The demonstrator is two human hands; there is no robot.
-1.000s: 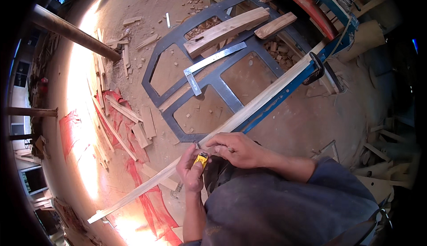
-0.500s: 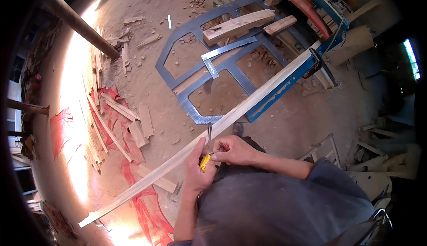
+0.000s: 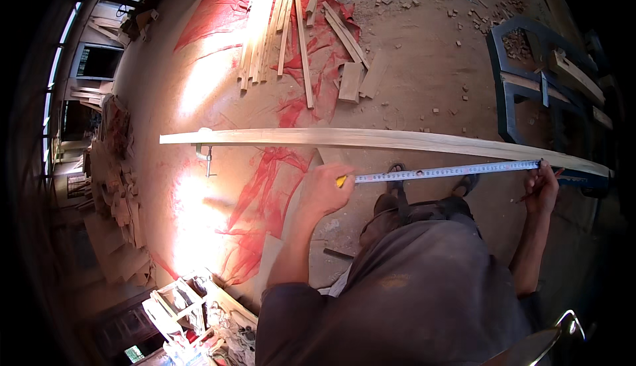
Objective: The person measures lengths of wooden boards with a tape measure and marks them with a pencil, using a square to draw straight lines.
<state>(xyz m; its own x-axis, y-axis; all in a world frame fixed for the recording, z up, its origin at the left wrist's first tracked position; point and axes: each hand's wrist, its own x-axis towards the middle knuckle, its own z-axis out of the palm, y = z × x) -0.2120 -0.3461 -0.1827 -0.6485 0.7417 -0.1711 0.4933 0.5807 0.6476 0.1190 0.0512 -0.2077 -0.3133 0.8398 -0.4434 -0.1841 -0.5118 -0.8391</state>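
Note:
A long pale wooden board (image 3: pixel 397 139) runs across from left to right in front of me. My left hand (image 3: pixel 326 188) is closed around a tape measure, whose yellow case (image 3: pixel 341 181) shows only in part. From it the white blade (image 3: pixel 450 170) stretches to the right, along the near side of the board. My right hand (image 3: pixel 542 188) pinches the blade's far end, close to the board's right part. A thin pencil-like stick (image 3: pixel 560 172) also pokes out of that hand. At the board's left end hangs a screw clamp (image 3: pixel 209 157).
A dark metal frame (image 3: pixel 507 111) with wood pieces on it stands at the right. Narrow wooden strips (image 3: pixel 301 48) lie on red sheeting (image 3: pixel 324 98) at the far side. Scrap boards (image 3: pixel 126 260) are piled at left, and a wooden frame (image 3: pixel 173 306) stands at lower left.
My hands were together over the tape measure; now they are wide apart with the blade drawn out between them. The view has swung left, so the board lies nearly level.

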